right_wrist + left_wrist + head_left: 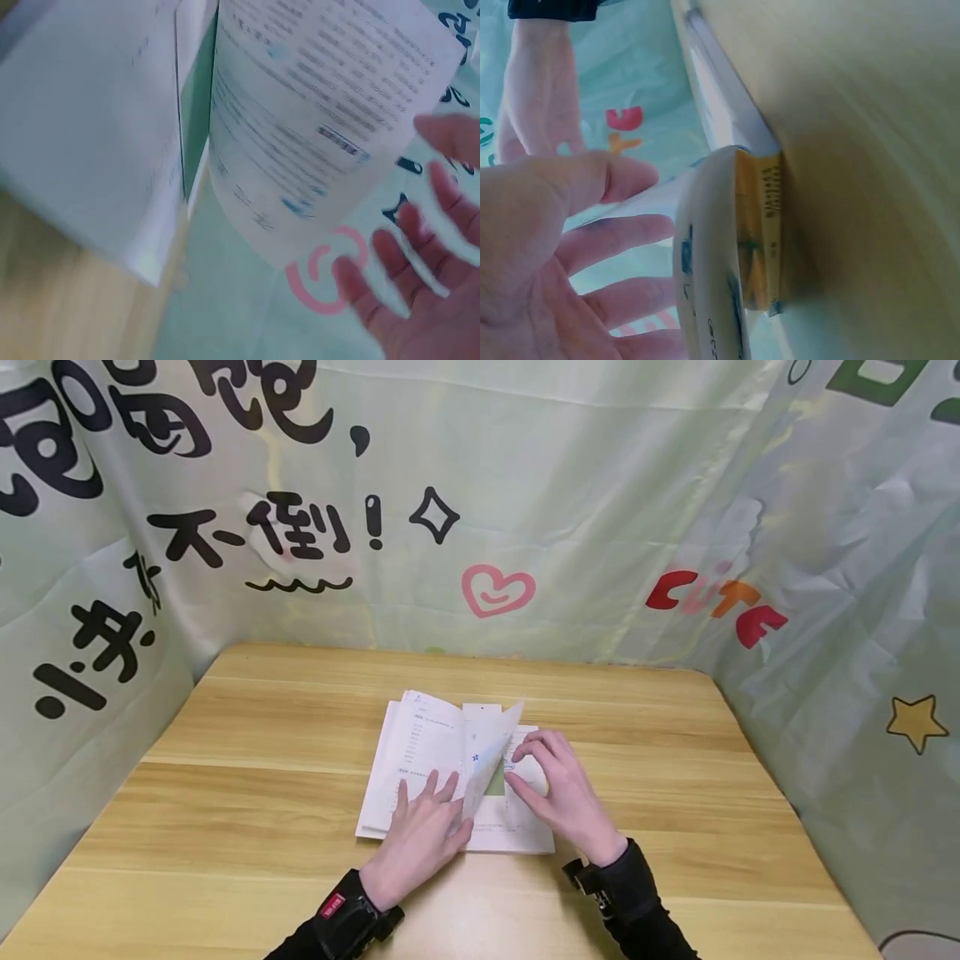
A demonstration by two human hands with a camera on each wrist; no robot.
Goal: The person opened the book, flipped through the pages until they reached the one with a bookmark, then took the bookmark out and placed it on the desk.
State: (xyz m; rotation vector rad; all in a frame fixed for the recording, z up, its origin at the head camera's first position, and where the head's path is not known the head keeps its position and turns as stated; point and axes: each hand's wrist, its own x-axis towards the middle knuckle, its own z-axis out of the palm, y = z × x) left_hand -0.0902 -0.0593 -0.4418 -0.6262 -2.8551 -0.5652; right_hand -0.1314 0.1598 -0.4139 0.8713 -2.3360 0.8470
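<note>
Pale green printed curtains [600, 485] wall in your wooden table [225, 793] on three sides, with black lettering, a pink heart [497, 589] and a yellow star [915, 722] on the fabric. Your open booklet [420, 752] lies flat at the middle of the table, spine running away from you.

Your left hand [420, 835] lies palm down on the lower part of the left-hand page, fingers straight and a little spread, pressing the paper flat; it grips nothing. Left wrist view: same hand [562, 255], fingers extended, next to a curved page edge and the booklet's yellow cover edge [761, 232] against the table.

One loose page [491, 756] stands up from the spine between your two hands, bowed, mid-turn. Your right hand [558, 789] rests on the right-hand page just beside it, fingers loosely bent, fingertips near the standing page's base; head view does not show clearly whether they touch it. Right wrist view: printed page [322, 127] curls in front of your fingers [420, 262], which are spread and relaxed, not pinching anything. Blurry there, so contact cannot be told.

Black sleeves and wrist straps [345, 918] show at both of your wrists, near the table's front edge.
</note>
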